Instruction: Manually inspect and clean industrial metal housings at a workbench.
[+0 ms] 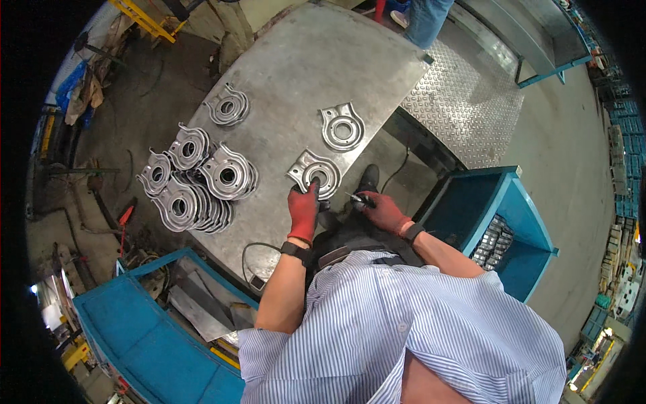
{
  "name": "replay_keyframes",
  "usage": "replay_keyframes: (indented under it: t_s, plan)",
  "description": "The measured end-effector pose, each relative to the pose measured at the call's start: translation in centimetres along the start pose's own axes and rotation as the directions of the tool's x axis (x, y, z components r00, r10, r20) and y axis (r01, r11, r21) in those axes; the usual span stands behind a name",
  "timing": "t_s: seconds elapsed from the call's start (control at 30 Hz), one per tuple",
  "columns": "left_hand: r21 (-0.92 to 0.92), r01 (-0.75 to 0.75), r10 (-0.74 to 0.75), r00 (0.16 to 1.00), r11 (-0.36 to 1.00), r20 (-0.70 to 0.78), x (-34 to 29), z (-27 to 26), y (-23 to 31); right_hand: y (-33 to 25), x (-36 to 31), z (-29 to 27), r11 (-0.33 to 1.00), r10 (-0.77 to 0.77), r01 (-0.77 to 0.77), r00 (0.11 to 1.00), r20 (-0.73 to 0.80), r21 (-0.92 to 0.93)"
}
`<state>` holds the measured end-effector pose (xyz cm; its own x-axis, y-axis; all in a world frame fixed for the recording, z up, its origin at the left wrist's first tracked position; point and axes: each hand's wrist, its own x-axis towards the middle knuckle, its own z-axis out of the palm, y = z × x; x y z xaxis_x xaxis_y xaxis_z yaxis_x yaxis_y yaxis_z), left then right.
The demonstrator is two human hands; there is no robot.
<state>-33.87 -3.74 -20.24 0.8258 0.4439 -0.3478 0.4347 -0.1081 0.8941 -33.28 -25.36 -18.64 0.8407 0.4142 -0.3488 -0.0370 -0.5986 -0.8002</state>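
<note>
My left hand (304, 212), in a red and black work glove, is closed on the near edge of a stamped metal bracket (304, 161). The bracket has a round central hole and a squared tab, and it sits at the edge of the metal table (289, 74). Off to the right, my right hand (387, 214), gloved alike, grips a small dark hand tool (363, 200) with a thin pale tip. Its exact kind is too small to make out. The tip points toward the bracket but stays apart from it. Another such bracket (330, 129) lies just beyond.
Stacked brackets (229, 176) crowd the table's left side, with a smaller stack (227, 108) farther back. A blue bin (531, 222) holding small metal parts stands at right. A blue metal frame (155, 330) is at lower left. A person's jeans-clad leg (428, 20) shows beyond the table.
</note>
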Motion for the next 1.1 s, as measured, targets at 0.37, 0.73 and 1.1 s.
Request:
replay_keyframes:
  t_s: [0.37, 0.73, 1.1]
  plan:
    - [0.318, 0.028, 0.015, 0.991, 0.948, -0.131, 1.1, 1.1, -2.0, 1.4, 1.4, 2.2, 0.993, -0.118, 0.117, 0.99, -0.075, -0.022]
    - [0.463, 0.039, 0.031, 0.989, 0.885, -0.142, 1.2, 1.3, -1.5, 1.7, 1.5, 3.4, 0.99, -0.138, 0.138, 0.977, -0.164, -0.009]
    - [0.426, -0.035, 0.089, 0.99, 0.904, -0.108, 0.8, 1.1, -0.6, 2.7, 2.0, 4.1, 0.993, -0.112, 0.117, 0.978, -0.178, 0.014]
